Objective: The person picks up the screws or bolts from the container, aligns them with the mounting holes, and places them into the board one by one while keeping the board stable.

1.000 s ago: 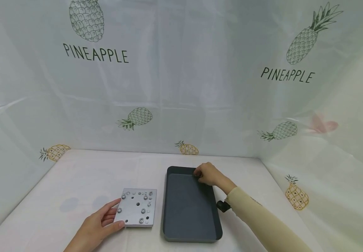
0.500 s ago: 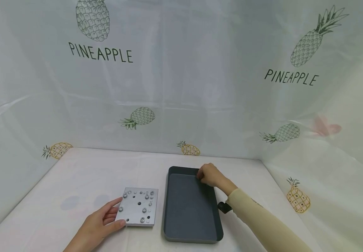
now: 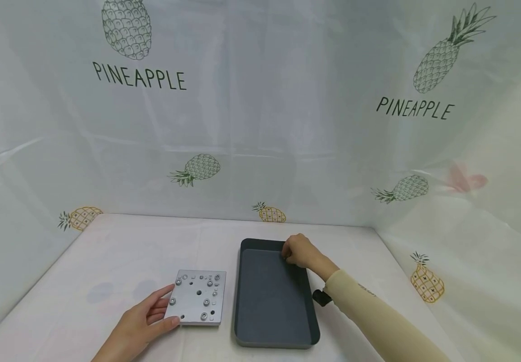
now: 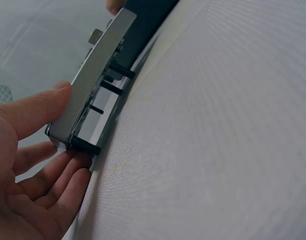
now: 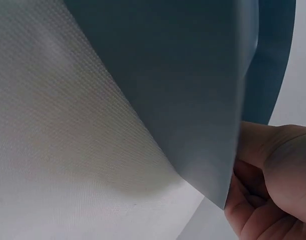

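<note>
A silvery square metal plate (image 3: 195,296) with several bolts and holes lies left of a dark grey tray (image 3: 274,296). My left hand (image 3: 140,322) grips the plate's near left corner, with the thumb on its edge. The left wrist view shows dark bolt shanks (image 4: 112,88) sticking out from the plate's underside (image 4: 85,115), so its body stands off the cloth there. My right hand (image 3: 300,251) reaches over the tray's right rim into the far right corner, fingers bent. Its fingertips are hidden behind the tray wall (image 5: 193,115) in the right wrist view, and what they touch cannot be seen.
Pale cloth (image 3: 152,246) covers the table, and a pineapple-print sheet (image 3: 278,115) hangs behind it. A small black object (image 3: 321,297) shows beside the tray's right wall, under the right forearm (image 3: 369,314).
My right hand's fingers have drawn closer together in the tray's corner since a second ago. The left hand, plate and tray keep their places; the head view shifts slightly.
</note>
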### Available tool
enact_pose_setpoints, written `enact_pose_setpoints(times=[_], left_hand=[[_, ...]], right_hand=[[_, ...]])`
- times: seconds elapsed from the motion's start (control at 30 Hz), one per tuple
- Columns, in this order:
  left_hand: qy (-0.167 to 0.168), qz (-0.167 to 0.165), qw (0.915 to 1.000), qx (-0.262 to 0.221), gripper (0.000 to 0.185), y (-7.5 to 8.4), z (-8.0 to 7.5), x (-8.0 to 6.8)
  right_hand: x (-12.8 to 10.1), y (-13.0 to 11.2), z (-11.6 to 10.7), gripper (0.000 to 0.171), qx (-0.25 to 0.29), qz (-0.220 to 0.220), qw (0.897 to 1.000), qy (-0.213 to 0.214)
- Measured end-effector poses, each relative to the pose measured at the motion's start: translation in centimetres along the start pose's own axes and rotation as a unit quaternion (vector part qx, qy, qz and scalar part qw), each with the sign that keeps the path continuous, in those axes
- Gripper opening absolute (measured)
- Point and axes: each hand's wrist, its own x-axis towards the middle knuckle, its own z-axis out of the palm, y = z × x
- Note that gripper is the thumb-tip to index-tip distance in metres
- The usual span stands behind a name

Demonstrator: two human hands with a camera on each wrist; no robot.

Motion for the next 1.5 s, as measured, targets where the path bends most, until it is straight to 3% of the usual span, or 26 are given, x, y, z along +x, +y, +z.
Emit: enact_pose_setpoints(times=[0.23,0.4,0.6,0.8,1.07,1.27,1.5], left_hand=[[0.006,-0.007,1.0000,-0.001,0.089,0.0,0.1,-0.1],[0.009,-0.001,1.0000,0.000,0.089,0.0,0.1,-0.2],[0.010,0.002,0.9999,-0.002,0.089,0.0,0.1,-0.1],[0.012,0.000,0.9999,0.005,0.089,0.2,0.1,-0.1],[0.005,-0.010,0.9999,0.005,0.089,0.3,0.0,0.0],[0.008,-0.018,0.9998,0.001,0.090,0.2,0.2,0.1],[0.011,-0.001,0.9999,0.000,0.089,0.2,0.1,0.0]], right_hand=[[0.0,0.1,0.3,0.010,-0.025,-0.010,1.000,-0.004],[0.1,0.5,0.1,0.011,-0.010,-0.040,0.999,-0.023],[0.1,1.6,-0.3,0.010,0.034,-0.080,0.995,-0.039],[-0.3,1.9,-1.2,0.009,0.112,-0.108,0.987,-0.034],[-0.4,0.8,-1.7,0.016,0.209,-0.096,0.972,-0.038],[-0.2,-0.3,-1.5,0.016,0.243,-0.086,0.965,-0.044],[0.1,-1.6,-1.4,0.018,0.280,-0.093,0.954,-0.053]])
